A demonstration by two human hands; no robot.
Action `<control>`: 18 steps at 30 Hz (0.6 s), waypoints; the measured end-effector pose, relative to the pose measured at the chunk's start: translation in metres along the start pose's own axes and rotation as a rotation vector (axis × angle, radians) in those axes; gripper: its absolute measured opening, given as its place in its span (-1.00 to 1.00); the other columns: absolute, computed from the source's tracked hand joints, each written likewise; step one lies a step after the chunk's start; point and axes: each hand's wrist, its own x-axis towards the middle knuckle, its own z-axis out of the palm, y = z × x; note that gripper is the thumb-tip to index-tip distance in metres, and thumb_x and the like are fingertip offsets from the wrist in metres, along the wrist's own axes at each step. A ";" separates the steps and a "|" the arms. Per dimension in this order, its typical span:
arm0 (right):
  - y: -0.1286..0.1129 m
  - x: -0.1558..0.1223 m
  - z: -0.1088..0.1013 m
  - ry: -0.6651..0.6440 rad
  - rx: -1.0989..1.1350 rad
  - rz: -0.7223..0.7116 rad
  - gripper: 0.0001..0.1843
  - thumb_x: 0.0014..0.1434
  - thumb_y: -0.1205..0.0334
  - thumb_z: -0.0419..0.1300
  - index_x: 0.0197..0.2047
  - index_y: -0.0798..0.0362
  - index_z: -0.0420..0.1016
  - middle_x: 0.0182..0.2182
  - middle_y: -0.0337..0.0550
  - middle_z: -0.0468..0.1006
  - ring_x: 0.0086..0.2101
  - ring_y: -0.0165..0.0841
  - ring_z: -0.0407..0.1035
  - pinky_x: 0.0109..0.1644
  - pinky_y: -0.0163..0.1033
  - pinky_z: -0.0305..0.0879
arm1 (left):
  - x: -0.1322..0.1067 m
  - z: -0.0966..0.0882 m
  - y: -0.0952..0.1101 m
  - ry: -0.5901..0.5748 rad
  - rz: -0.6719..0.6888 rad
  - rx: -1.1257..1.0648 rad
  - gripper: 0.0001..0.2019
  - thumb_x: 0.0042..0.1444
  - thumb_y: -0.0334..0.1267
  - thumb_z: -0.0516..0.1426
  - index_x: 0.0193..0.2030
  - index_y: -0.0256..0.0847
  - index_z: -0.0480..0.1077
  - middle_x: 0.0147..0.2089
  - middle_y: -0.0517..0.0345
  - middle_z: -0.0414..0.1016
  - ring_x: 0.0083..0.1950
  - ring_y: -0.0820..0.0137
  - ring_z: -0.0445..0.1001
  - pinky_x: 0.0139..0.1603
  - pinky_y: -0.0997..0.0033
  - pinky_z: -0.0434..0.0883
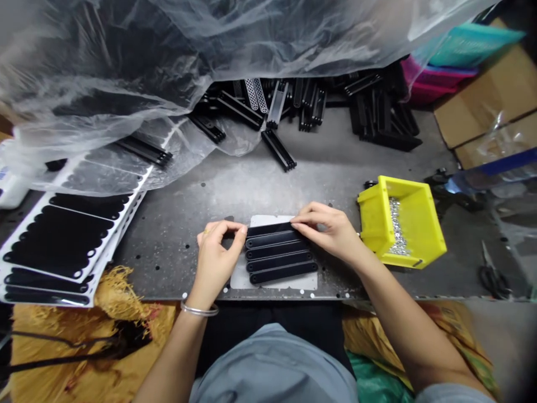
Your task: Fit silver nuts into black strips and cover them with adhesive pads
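Observation:
Several long black bars with rounded ends lie side by side on a pale rectangular plate at the front of the bench. At the far side of this row is a narrow black strip. My left hand pinches its left end between thumb and forefinger. The fingertips of my right hand are closed on its right end. I cannot tell whether the strip is a thin sticker or the top of another bar. A silver bangle circles my left wrist.
Sheets of black rounded stickers lie at left. A yellow bin of small metal parts stands at right, with scissors beyond it. Loose black bars and clear plastic sheeting fill the back. A cardboard box stands back right.

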 end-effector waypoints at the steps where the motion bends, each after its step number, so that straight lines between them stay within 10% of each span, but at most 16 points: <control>1: 0.002 -0.001 0.001 -0.008 0.005 -0.010 -0.83 0.39 0.19 0.24 -0.11 0.00 0.68 -0.27 -0.17 0.59 -0.31 -0.39 0.45 -0.24 -0.25 0.38 | 0.000 0.000 -0.001 -0.001 0.004 -0.001 -0.83 0.30 -0.11 0.18 -0.25 -0.09 0.54 -0.22 0.15 0.63 -0.04 0.22 0.50 0.16 0.10 0.31; 7: 0.003 -0.011 -0.003 0.086 -0.215 -0.055 -0.79 0.41 0.16 0.21 -0.05 -0.08 0.69 -0.24 -0.13 0.47 -0.24 -0.31 0.41 -0.14 -0.14 0.40 | 0.000 -0.001 -0.003 -0.012 0.016 0.038 -0.80 0.33 -0.08 0.15 -0.18 -0.11 0.54 -0.15 0.09 0.62 0.03 0.18 0.48 0.22 0.05 0.32; 12: -0.028 -0.029 0.007 0.094 -0.362 0.021 -0.48 0.46 0.10 0.12 0.43 -0.10 0.31 0.19 0.02 0.50 0.19 -0.13 0.38 0.27 0.10 0.31 | -0.013 -0.007 0.006 -0.161 0.223 0.062 -0.36 0.43 0.09 0.01 0.52 -0.12 0.04 0.46 -0.17 0.25 0.51 0.09 0.15 0.47 -0.08 0.15; 15: -0.033 -0.035 0.037 -0.033 -0.471 -0.042 -0.31 0.48 0.07 0.03 0.57 -0.04 -0.02 0.47 0.01 0.21 0.46 -0.03 0.03 0.48 0.22 0.00 | -0.018 0.003 0.015 -0.376 0.432 0.220 0.18 0.06 0.39 0.25 0.59 -0.19 -0.19 0.59 -0.31 -0.07 0.61 -0.15 -0.13 0.53 -0.23 0.00; 18: -0.022 -0.037 0.059 -0.110 -0.476 -0.044 -0.30 0.50 0.13 -0.08 0.60 -0.03 -0.19 0.54 -0.06 0.02 0.52 -0.08 -0.15 0.55 0.25 -0.18 | -0.018 0.022 0.022 -0.378 0.504 0.349 0.29 -0.15 0.32 0.41 0.56 -0.31 -0.07 0.48 -0.37 0.15 0.52 -0.21 0.09 0.52 -0.21 0.05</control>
